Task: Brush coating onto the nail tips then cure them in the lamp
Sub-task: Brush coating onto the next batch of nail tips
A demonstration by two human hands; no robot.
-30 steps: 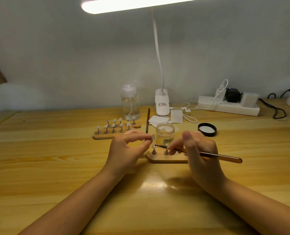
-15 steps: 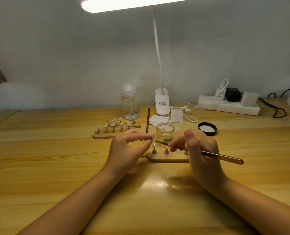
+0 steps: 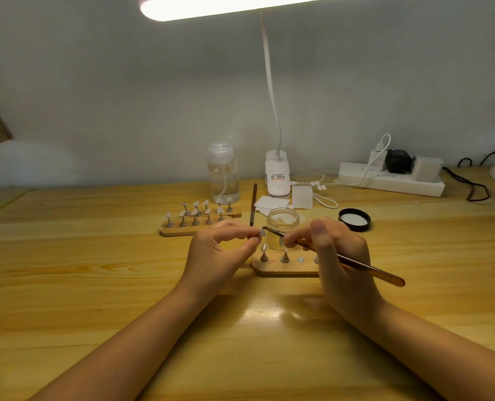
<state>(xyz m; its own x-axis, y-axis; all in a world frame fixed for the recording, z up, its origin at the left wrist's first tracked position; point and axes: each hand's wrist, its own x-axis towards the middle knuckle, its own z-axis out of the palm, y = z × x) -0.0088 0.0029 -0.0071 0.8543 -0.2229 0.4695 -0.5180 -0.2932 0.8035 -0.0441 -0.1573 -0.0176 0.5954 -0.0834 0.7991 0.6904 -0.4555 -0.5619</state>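
Nail tip brushing, hands above wooden stand.
Left hand (image 3: pixel 214 253) pinching nail tip (image 3: pixel 261 233); right hand (image 3: pixel 341 256) gripping brush (image 3: pixel 356 263), bristle end touching tip. Behind: open glass jar (image 3: pixel 283 224), wooden stand (image 3: pixel 284 267) just below, black lid (image 3: pixel 354 219) right, second stand (image 3: pixel 194 224) left.

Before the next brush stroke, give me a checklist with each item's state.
1. Nail tip pinched in the left hand: ok.
2. Brush gripped by the right hand, bristles at the tip: ok.
3. Jar open, black lid set aside: ok.
4. Free spot on the near wooden stand for the coated tip: ok.
5. Coating loaded on the bristles: cannot tell.
6. Curing lamp ready: cannot tell; only a white edge shows at far right.
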